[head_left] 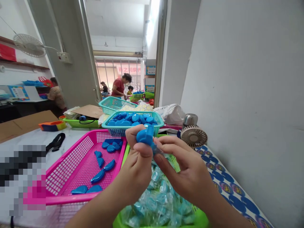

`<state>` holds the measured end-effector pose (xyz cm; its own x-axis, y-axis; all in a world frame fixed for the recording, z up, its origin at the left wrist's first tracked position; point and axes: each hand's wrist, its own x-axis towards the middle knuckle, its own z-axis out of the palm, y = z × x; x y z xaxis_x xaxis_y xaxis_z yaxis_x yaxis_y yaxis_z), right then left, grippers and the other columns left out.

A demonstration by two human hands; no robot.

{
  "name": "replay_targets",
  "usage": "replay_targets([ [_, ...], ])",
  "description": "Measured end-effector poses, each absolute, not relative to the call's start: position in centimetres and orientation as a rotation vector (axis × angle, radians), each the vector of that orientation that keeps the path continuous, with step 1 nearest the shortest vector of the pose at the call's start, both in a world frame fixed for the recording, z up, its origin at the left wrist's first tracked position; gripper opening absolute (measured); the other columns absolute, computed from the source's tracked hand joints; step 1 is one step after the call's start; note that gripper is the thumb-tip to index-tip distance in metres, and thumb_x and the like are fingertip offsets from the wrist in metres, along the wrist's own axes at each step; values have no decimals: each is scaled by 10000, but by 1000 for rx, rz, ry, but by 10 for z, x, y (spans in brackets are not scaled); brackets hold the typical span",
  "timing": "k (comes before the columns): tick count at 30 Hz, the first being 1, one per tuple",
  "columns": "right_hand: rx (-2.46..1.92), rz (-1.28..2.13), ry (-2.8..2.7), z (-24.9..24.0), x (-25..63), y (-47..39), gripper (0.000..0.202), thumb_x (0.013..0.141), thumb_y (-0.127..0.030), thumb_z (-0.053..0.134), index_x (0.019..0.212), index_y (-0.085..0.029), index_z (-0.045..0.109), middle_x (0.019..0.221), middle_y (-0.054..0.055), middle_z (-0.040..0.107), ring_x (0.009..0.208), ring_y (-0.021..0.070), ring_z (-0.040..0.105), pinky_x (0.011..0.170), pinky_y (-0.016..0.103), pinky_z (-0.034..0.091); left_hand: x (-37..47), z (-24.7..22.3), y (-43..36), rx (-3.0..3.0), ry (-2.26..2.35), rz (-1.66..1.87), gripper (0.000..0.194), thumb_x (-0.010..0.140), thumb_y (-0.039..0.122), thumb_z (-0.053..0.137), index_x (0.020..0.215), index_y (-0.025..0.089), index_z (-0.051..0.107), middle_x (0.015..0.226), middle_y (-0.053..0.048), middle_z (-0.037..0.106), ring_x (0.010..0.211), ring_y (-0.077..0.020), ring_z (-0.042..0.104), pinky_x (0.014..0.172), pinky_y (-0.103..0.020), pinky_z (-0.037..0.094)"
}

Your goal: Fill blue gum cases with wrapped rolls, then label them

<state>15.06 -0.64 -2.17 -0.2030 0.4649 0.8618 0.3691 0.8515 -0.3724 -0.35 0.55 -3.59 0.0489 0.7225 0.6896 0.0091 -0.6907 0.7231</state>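
Mid-frame, head view: L hand [140, 161] pinches blue plastic piece [145, 135]; R hand [184, 161] half-curled beside it (grip unclear). Bottom ctr, bagged pcs [163, 199] in green basket [201, 219], seemingly done; loose pcs [98, 176] left in pink basket [83, 199], ctr-left, & turquoise basket [111, 131], above.

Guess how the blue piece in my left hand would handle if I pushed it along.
The blue piece is probably stiff, since it looks like molded plastic. Its glossy surface could make it slide easily. Its rounded side might let it rock.
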Motion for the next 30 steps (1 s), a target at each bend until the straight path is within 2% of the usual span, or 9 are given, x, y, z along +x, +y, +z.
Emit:
replay_targets([
  [4, -636, 325, -1888, -23, 156, -5, 368, 906, -242, 743, 1263, -294, 676, 1187, 58, 669, 1105, 204, 678, 870, 299, 627, -1, -39, 6, 1871, 729, 1676, 259, 1024, 419, 556, 1183, 263, 423, 1202, -73, 481, 1009, -194, 598, 950, -370, 540],
  [7, -563, 468, -1852, -25, 159, -4, 436, 930, -165, 690, 1309, -379, 651, 1192, 18, 679, 1097, 161, 685, 819, 222, 629, 2, -31, 4, 1873, 720, 1650, 305, 1005, 406, 607, 1184, 254, 411, 1174, -61, 490, 1055, -184, 588, 944, -340, 535],
  [10, -542, 511, -1733, -27, 159, -5, 518, 888, -94, 703, 1300, -402, 639, 1212, -11, 697, 1097, 137, 690, 889, 208, 613, 3, -23, 3, 1893, 663, 1686, 178, 1053, 315, 519, 1125, 269, 363, 1060, -19, 536, 976, -144, 597, 879, -294, 538],
  [15, -524, 474, -1517, -28, 156, -3, 371, 796, -52, 751, 1048, -320, 707, 942, -55, 725, 801, 76, 714, 760, 121, 610, -1, -22, 4, 1989, 739, 1725, 190, 1051, 271, 511, 1138, 309, 347, 1020, 11, 518, 964, -139, 567, 815, -266, 495],
  [19, -490, 294, -1569, -28, 155, -2, 344, 823, -4, 672, 1014, -284, 733, 1001, -21, 734, 911, 106, 727, 815, 161, 622, -10, -28, 3, 2069, 811, 1681, 296, 1046, 334, 523, 1246, 339, 306, 1041, 7, 505, 853, -132, 588, 778, -275, 514],
  [21, -483, 208, -1630, -28, 156, -3, 369, 841, 15, 634, 1039, -282, 729, 1043, -10, 736, 978, 120, 721, 851, 184, 622, -16, -30, 2, 2176, 818, 1614, 446, 1029, 382, 558, 1362, 367, 260, 1063, 1, 492, 822, -130, 593, 777, -282, 531],
  [25, -488, 58, -1747, -26, 161, -6, 329, 859, 4, 630, 1061, -240, 718, 1079, 38, 734, 996, 159, 718, 827, 224, 633, -21, -26, -1, 2252, 843, 1495, 772, 934, 415, 714, 1484, 420, 173, 1194, -32, 462, 919, -162, 614, 809, -294, 557],
  [27, -482, 23, -1785, -24, 162, -6, 322, 860, 11, 631, 1061, -224, 719, 1084, 51, 725, 964, 161, 721, 811, 231, 638, -20, -20, -3, 2177, 819, 1442, 723, 945, 366, 706, 1461, 440, 205, 1202, -24, 478, 917, -152, 617, 767, -259, 556],
  [30, -428, 229, -1789, -25, 160, -5, 387, 879, 38, 581, 1104, -254, 697, 1106, 27, 662, 785, 100, 714, 656, 180, 640, -18, -10, -6, 2018, 706, 1324, 557, 998, 217, 599, 1392, 436, 273, 1103, 14, 522, 781, -93, 590, 657, -186, 514],
])
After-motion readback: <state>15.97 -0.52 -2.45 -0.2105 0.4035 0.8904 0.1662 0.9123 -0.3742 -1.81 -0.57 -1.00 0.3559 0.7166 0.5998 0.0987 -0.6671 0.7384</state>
